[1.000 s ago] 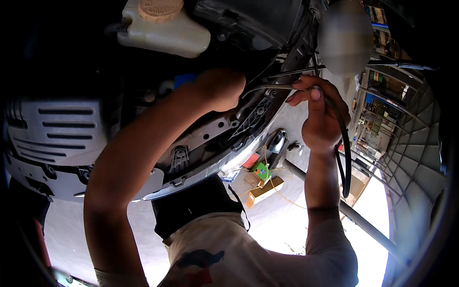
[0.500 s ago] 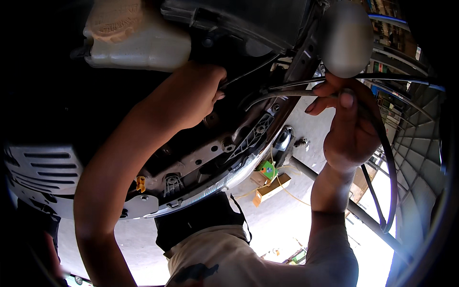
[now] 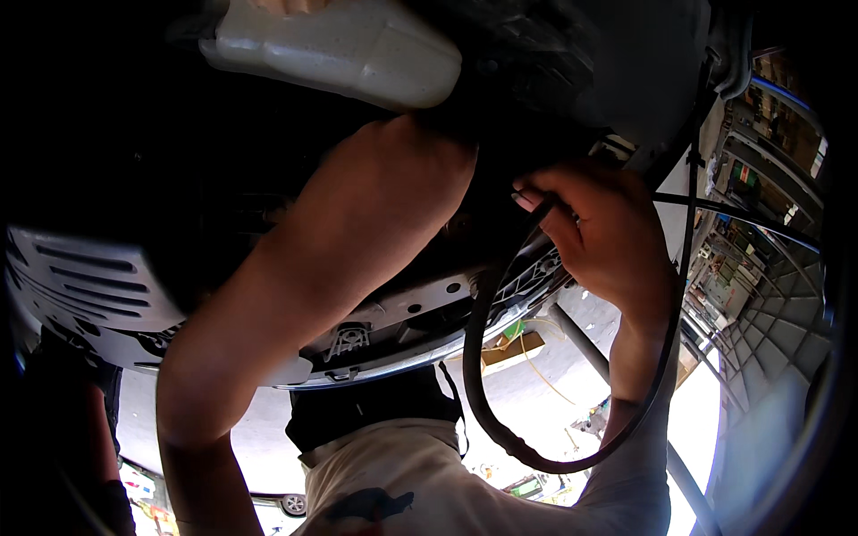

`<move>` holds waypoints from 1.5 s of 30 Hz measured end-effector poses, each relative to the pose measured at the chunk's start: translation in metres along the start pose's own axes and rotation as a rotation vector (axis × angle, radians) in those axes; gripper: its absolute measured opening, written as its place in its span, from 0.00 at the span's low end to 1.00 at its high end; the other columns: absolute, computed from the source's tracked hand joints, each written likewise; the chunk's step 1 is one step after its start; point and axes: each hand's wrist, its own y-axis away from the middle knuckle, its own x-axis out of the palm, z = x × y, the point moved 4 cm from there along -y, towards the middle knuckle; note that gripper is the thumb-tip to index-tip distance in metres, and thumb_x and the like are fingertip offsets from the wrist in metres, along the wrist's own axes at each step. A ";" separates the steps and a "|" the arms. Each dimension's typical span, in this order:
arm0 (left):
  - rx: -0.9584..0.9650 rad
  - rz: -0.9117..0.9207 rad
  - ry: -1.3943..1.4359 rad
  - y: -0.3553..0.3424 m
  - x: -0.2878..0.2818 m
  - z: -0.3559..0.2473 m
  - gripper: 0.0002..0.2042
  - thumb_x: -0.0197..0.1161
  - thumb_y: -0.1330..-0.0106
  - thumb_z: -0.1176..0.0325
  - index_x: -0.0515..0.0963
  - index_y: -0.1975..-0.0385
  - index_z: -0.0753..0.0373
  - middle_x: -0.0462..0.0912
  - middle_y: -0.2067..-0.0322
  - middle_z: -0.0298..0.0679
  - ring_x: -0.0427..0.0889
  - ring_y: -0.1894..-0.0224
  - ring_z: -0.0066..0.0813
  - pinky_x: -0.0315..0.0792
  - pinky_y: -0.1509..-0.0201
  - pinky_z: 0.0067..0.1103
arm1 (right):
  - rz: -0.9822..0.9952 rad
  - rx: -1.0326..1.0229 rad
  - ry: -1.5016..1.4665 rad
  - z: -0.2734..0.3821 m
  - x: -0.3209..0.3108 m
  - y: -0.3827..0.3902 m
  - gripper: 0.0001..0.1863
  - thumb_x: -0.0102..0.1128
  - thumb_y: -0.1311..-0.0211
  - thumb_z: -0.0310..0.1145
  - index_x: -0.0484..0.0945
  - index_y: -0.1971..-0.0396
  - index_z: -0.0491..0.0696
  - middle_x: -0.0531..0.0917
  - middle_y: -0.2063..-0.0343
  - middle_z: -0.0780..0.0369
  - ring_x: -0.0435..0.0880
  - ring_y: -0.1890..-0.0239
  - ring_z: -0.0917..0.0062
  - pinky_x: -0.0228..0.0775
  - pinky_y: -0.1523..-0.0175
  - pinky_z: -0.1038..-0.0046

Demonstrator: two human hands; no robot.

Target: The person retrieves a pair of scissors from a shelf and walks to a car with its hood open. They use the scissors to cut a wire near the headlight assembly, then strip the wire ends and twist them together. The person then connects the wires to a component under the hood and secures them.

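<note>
- The black hose [image 3: 554, 466] hangs in a wide loop below the right hand [image 3: 608, 232]; one side rises to its fingers, the other runs up past the wrist on the outer side toward the dark upper right.
- The right hand's grip is closed on the hose, which appears pinched between thumb and fingers; whether it ends there or runs on into the shadow, I cannot tell.
- The left hand [image 3: 420, 161] reaches into the dark engine bay, below the translucent reservoir [image 3: 340, 54]; its fingers are hidden, so I cannot tell whether its grip is clenched, released or around something.
- The hose looks light and springy, neither limp nor rigid; it holds a smooth round curve, so it would probably push back a little when bent and twist if held at one point only; its surface looks rubbery, with no wet shine visible, and it seems unlikely to break, though a tight bend might kink it.
- A hold close to the guided part, as here, seems best for steering; the low loop is the place to take up slack.
- Near the left forearm lies a slotted grey cover [image 3: 98, 272]; the holed front crossmember [image 3: 429, 299] passes behind the loop; a cardboard box [image 3: 514, 353] sits on the floor beyond.
</note>
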 end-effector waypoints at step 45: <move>0.295 -0.243 1.094 0.059 0.029 -0.116 0.12 0.60 0.42 0.70 0.78 0.59 0.64 0.77 0.52 0.44 0.72 0.47 0.45 0.71 0.48 0.33 | 0.019 -0.334 0.302 0.015 -0.006 -0.011 0.09 0.67 0.54 0.28 0.84 0.69 0.43 0.84 0.70 0.60 0.85 0.67 0.73 0.79 0.67 0.79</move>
